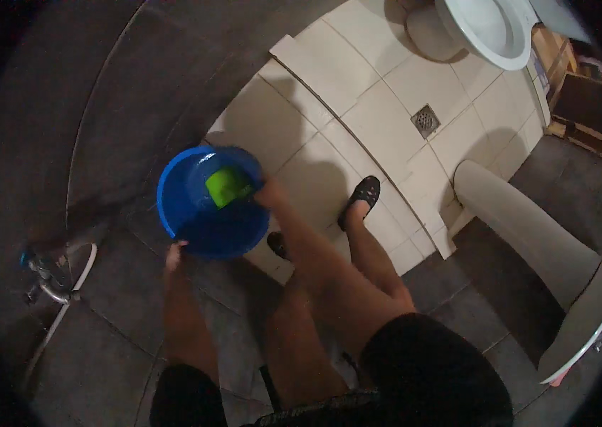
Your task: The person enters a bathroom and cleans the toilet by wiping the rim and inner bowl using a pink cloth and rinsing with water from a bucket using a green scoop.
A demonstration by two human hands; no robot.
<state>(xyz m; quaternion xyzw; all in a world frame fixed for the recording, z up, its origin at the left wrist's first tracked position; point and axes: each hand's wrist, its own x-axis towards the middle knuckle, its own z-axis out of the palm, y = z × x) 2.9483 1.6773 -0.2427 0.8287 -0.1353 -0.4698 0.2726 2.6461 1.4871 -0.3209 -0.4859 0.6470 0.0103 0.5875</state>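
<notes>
A round blue plastic basin point(189, 165) is in front of me, left of the middle of the view. My left hand point(174, 255) grips its near rim, with the thumb over the edge. At the right side of the rim is my right hand point(270, 193), slightly blurred and closed on the basin's edge. Inside the basin lies a bright green plastic container point(226, 187), probably a dipper, its right end close to my right hand. Whether the basin holds water is hard to tell.
A metal faucet point(47, 283) with a white hose point(87, 267) is on the dark tiled wall at left. A raised strip point(354, 133) crosses the pale tiled floor, with a floor drain point(426, 121) beyond. A toilet point(493, 32) and a pedestal sink point(525, 224) stand at right.
</notes>
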